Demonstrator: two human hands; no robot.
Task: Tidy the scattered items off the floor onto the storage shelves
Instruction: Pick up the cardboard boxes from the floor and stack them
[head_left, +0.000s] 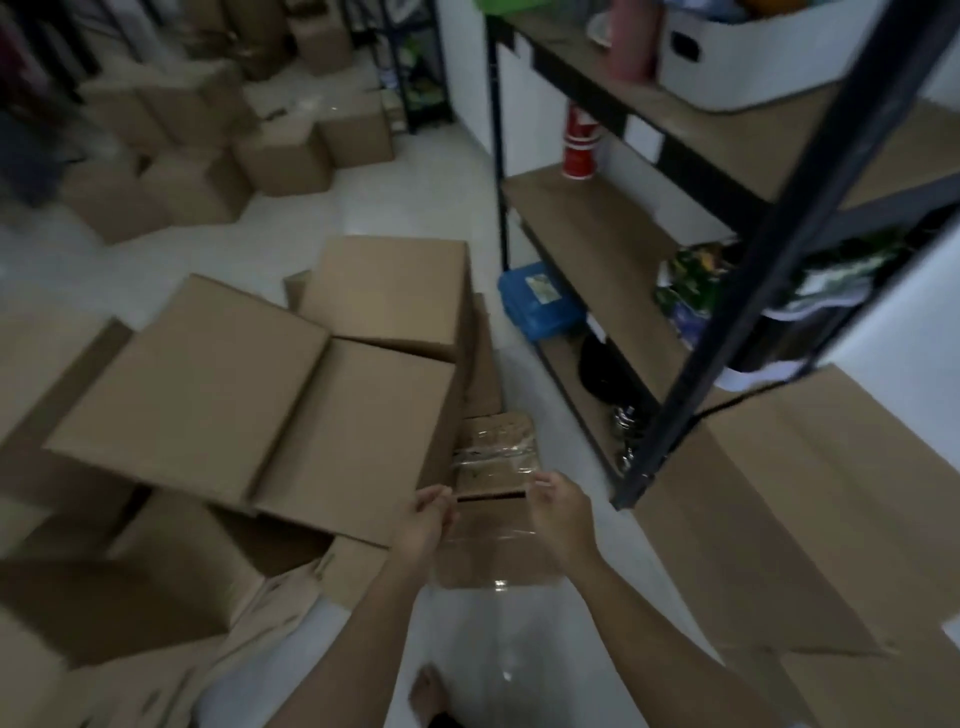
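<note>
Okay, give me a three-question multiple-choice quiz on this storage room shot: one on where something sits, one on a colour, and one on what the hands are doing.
1. Where is the blue case?
A. On a lower board of the shelf
B. On the floor by the foot
C. Inside an open carton

2. What colour are the stacked cups?
A. Green
B. Red
C. Black

3. What are the two hands doing?
A. Both hang idle
B. Left hand and right hand each hold a side of the taped box
C. One hand lifts the white bin

Answers:
1 A, the case lies at the shelf's front edge.
2 B, they are red with white marks.
3 B, each hand's grip curls round an edge of the box.
</note>
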